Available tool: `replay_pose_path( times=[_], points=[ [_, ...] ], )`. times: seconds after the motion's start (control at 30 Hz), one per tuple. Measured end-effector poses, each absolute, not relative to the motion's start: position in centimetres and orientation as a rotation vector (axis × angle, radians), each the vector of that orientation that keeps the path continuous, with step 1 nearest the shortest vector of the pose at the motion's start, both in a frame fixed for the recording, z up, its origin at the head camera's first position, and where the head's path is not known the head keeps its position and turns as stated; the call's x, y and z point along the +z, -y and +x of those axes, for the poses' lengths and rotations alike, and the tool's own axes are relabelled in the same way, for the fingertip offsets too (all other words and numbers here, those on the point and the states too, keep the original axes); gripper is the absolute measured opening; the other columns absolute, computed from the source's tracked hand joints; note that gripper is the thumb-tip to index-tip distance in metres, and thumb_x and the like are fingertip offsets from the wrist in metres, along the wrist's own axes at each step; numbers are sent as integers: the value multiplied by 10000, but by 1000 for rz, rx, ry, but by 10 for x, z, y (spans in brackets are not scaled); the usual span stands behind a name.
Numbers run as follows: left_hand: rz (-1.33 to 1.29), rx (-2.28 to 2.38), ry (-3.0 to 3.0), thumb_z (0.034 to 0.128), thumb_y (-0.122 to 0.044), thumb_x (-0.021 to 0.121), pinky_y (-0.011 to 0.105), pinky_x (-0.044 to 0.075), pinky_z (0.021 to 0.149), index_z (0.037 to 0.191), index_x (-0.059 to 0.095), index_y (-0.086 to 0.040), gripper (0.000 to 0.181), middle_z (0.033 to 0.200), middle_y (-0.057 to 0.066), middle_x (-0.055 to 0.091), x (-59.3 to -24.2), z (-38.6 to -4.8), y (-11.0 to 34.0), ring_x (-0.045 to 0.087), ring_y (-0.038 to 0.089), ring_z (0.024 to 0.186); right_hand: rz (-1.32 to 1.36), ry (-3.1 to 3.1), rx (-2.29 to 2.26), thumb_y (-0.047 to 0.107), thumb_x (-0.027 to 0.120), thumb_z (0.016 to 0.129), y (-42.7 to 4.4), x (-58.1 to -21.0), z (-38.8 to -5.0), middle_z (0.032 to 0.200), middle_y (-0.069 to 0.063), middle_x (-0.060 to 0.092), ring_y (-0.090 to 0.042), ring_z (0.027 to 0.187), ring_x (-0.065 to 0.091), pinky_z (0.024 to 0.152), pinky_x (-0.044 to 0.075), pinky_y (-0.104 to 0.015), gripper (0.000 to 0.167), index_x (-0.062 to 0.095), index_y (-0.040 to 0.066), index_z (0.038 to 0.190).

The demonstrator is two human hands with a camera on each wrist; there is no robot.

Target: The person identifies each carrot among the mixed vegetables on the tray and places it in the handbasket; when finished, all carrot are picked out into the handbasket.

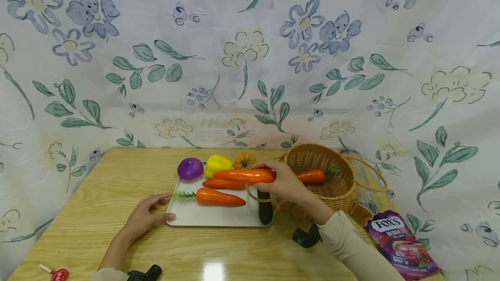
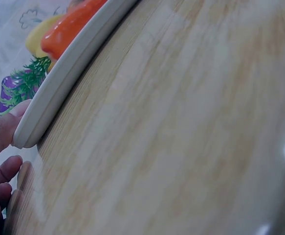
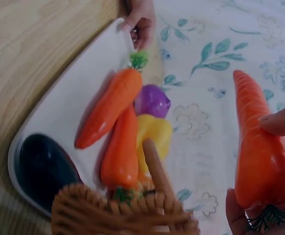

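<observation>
In the head view my left hand rests at the front left corner of the white tray, its thumb on the rim. My right hand grips a carrot by its thick end, above the tray's right part, tip pointing left. On the tray lie a carrot with green leaves, another carrot beneath the held one, and a dark eggplant. A purple onion, a yellow pepper and a small pumpkin sit along its back.
Right of the tray stands a wicker basket with a carrot inside; one handle loop reaches over the tray. A purple FOX'S bag lies at the right, a red lollipop at the front left. A patterned curtain hangs behind.
</observation>
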State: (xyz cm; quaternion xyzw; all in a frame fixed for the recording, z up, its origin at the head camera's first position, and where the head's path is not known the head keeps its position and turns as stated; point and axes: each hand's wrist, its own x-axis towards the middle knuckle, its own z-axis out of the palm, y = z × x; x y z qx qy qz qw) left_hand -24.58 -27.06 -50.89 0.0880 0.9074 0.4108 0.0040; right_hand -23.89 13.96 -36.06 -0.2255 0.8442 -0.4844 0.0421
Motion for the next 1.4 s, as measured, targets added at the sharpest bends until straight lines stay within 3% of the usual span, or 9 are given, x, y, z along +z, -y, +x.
replay_pose_path(
  times=[0.47, 0.77, 1.03, 1.4],
  points=[
    [275, 1268, -2852, 815, -351, 800, 335, 384, 834, 1371, 586, -89, 651, 1186, 108, 624, -509, -247, 271, 458, 202, 1010, -598, -2687, -1415, 101, 735, 874, -192, -349, -243, 1210, -158, 600, -253, 960, 565, 809, 481, -366, 419, 626, 61, 1277],
    [282, 1274, -2842, 822, -337, 795, 361, 387, 843, 1378, 578, -87, 647, 1200, 125, 620, -509, -248, 272, 467, 241, 1041, -574, -2685, -1397, 120, 731, 883, -213, -346, -248, 1240, -180, 580, -265, 906, 547, 700, 486, -362, 433, 613, 67, 1296],
    [275, 1277, -2841, 822, -339, 796, 323, 397, 842, 1374, 585, -98, 638, 1192, 100, 622, -509, -247, 271, 461, 183, 1023, -572, -2696, -1312, 143, 749, 871, -227, -337, -250, 1275, -151, 572, -272, 996, 562, 829, 475, -387, 443, 615, 95, 1290],
    [293, 1298, -2844, 821, -325, 798, 320, 391, 828, 1368, 592, -102, 625, 1180, 95, 622, -508, -245, 270, 451, 178, 1007, -616, -2672, -1261, 122, 729, 875, -258, -335, -260, 1217, -164, 575, -258, 939, 556, 803, 466, -389, 418, 615, 92, 1276]
  ],
)
